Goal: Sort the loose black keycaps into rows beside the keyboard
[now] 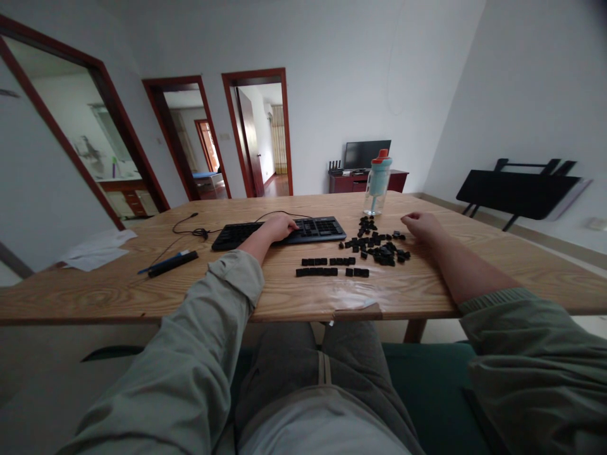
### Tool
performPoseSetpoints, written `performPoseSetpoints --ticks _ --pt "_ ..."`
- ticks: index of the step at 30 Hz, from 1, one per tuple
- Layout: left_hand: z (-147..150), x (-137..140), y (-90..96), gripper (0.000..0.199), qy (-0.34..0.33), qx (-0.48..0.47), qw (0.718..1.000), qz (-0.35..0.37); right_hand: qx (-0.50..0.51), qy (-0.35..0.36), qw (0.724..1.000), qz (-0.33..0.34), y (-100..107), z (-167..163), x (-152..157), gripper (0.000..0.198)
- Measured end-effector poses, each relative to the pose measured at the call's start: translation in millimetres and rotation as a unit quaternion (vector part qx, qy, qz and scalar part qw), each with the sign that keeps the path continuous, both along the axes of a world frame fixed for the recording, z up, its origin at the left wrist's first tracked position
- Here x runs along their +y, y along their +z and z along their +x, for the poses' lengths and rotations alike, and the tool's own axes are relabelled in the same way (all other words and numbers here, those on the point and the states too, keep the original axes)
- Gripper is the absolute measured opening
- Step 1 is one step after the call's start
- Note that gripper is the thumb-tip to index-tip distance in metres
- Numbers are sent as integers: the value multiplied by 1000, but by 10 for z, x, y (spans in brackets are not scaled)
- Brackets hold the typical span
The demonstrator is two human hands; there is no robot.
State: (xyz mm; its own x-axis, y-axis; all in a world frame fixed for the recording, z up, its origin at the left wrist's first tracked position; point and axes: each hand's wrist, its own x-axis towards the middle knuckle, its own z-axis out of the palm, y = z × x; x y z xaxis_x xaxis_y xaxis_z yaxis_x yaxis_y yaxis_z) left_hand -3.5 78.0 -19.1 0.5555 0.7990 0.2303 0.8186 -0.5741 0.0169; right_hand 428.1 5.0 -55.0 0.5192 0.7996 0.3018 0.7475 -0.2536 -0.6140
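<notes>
A black computer keyboard [322, 231] lies across the middle of the table, partly covered by my left hand [279, 227]. The fingers of that hand are drawn together over the keys; whatever they may hold is hidden. Loose black keycaps [383, 253] lie scattered to the right of the keyboard. Beside this heap, my right hand [420, 225] rests near the table with its fingers closed, and anything in them is too small to make out. Nearer to me, more keycaps [317, 272] are laid out in two short rows.
Behind the heap stands a clear bottle [378, 183] with a red and teal lid. Left of the keyboard are a cable [202, 233], a black bar-shaped object [173, 264] with a blue tool beside it, and white papers [97, 251]. The wooden table [265, 297] ends close to my lap.
</notes>
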Motion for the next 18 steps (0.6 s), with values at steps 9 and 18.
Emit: performPoseSetpoints --ticks 9,18 --pt "21 -8 -8 31 6 -7 1000 -7 -6 0 1000 7 -35 30 27 24" --pt "47 12 -91 36 2 21 1000 12 15 10 1000 -9 -30 17 -4 29"
